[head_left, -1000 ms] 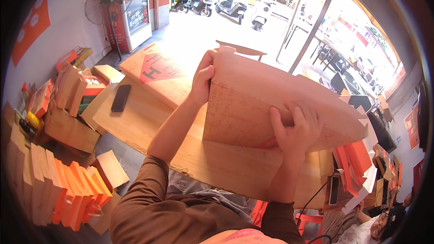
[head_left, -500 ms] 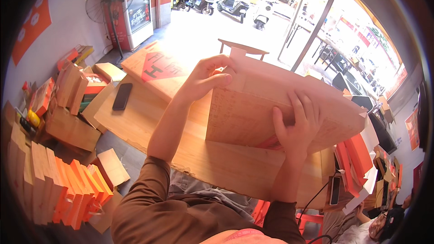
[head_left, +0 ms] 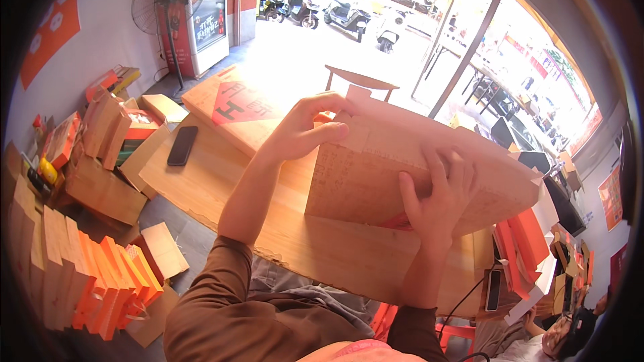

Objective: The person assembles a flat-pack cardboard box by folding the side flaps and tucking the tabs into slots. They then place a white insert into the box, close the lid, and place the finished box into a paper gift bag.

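A brown cardboard box (head_left: pixel 359 181) stands tilted on the wooden table in front of me, its long flap side upward. My left hand (head_left: pixel 312 127) is closed at the upper left corner, thumb and fingers pinching a flap there. Against the near face lies my right hand (head_left: pixel 443 191), fingers spread and thumb apart, with the fingertips near the upper fold. What is inside the box cannot be seen. Behind my left forearm, a flat cardboard box with a red diamond print (head_left: pixel 235 104) rests on the table.
A dark phone (head_left: pixel 182 146) lies on the table (head_left: pixel 194 184) at the left. Orange boxes (head_left: pixel 111 281) and open cartons (head_left: pixel 107 184) crowd the left floor. At right are red box pieces (head_left: pixel 520 248), a second phone (head_left: pixel 493 289) and a seated person (head_left: pixel 557 335). A chair (head_left: pixel 362 79) stands beyond.
The right hand's fingers have shifted slightly along the box face, its thumb a little to the left. The box has tipped or sunk slightly, while the left hand keeps its grip on the corner.
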The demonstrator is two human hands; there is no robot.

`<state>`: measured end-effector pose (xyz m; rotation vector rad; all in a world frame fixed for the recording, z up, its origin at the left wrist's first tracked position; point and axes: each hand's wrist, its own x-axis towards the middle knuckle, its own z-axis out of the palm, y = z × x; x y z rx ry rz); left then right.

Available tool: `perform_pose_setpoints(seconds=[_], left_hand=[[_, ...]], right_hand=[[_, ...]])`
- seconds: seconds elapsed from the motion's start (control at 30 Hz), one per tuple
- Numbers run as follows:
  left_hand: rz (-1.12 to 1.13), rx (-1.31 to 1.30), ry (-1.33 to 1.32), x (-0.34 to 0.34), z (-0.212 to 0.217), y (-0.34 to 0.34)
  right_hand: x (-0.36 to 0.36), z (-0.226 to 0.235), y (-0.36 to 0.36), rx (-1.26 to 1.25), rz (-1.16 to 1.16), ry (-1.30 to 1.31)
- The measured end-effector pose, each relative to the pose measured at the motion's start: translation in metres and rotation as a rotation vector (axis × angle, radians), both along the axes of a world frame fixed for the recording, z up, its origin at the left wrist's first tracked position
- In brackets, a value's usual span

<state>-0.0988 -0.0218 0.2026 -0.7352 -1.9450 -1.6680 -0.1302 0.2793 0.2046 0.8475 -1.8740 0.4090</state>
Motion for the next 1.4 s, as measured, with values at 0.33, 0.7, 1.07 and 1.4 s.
perform_pose_setpoints(seconds=[0.33,0.7,1.07,1.4], left_hand=[[0.04,0.067,-0.128,0.005,0.001,0.017],[-0.111,0.154,-0.149,-0.009,-0.009,0.002],[-0.22,0.322,-0.014,0.007,0.005,0.019],[-0.114,-0.057,0.02,0.009,0.005,0.01]], right_hand=[[0.007,0.005,0.015,-0.096,-0.083,-0.098],[-0.01,0.003,0.031,-0.238,0.216,0.163],[-0.001,0.014,0.056,-0.01,0.169,0.237],[0.008,0.025,0.063,-0.19,0.144,0.164]])
